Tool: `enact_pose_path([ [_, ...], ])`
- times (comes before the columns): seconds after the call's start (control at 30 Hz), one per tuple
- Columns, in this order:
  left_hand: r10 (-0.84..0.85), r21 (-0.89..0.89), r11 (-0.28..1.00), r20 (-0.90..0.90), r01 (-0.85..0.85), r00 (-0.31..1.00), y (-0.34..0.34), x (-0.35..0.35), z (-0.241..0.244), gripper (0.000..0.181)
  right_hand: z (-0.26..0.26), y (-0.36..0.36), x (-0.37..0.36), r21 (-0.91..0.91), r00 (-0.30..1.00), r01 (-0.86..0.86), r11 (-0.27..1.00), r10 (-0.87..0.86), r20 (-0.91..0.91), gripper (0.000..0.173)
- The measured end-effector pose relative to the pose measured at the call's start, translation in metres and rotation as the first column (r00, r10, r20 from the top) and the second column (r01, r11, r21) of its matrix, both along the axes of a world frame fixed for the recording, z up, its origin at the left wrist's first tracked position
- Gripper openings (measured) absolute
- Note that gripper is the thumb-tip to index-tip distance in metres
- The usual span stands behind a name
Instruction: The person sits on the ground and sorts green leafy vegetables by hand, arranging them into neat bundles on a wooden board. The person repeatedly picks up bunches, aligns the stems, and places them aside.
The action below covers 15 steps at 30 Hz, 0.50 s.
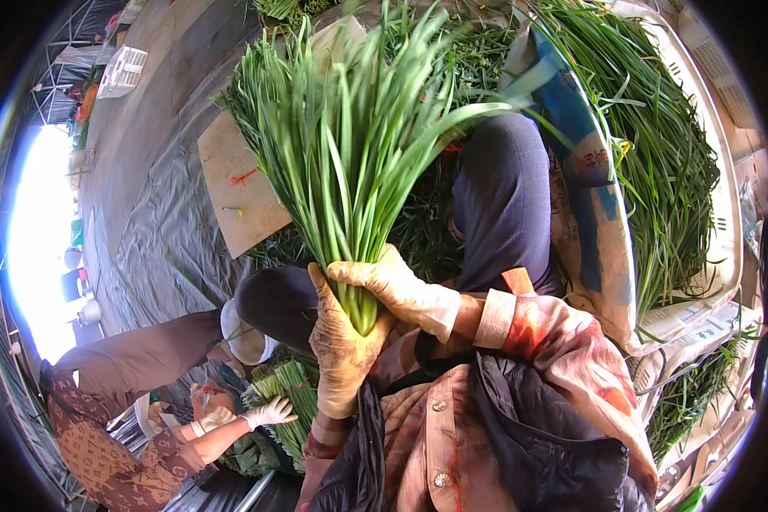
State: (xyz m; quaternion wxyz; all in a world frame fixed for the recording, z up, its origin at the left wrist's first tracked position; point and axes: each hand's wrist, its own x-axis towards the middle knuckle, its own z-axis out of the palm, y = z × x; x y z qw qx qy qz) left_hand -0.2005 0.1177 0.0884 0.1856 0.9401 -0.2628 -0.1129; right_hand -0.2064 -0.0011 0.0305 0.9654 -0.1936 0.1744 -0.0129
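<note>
A thick bunch of long flat green leaves, looking like garlic chives (352, 166), fans upward in front of me. My left hand (345, 352), in a stained pale glove, is closed around the lower stems. From the right, my right hand (397, 285), gloved as well, grips the same bunch just above, its thumb across the stems. The pale stem ends show between the two hands. The leaf tips are partly blurred. Behind the bunch lies a tan board (240, 185) with a red tie (242, 178) on it.
At right stands a white plastic crate (729, 211) heaped with long green leaves (659, 160), a printed sack (589, 211) along its near side. A co-worker (121, 441) with gloved hands sits at lower left beside green bundles (294, 390). Plastic sheeting (173, 230) covers the floor.
</note>
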Motion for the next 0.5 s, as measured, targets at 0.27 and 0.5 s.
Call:
enact_pose_path([
  [0.27, -0.190, -0.566, 0.526, -0.805, -0.634, 0.561, 0.003, 0.032, 0.015, 0.098, 0.003, -0.031, 0.012, -0.020, 0.968, -0.131, 0.991, 0.132, 0.212, 0.057],
  [0.5, -0.297, -0.202, 0.509, -0.954, -0.836, 0.050, 0.004, 0.016, -0.003, 0.064, -0.020, -0.070, 0.022, -0.421, 0.837, -0.337, 0.842, 0.473, 0.276, 0.060],
])
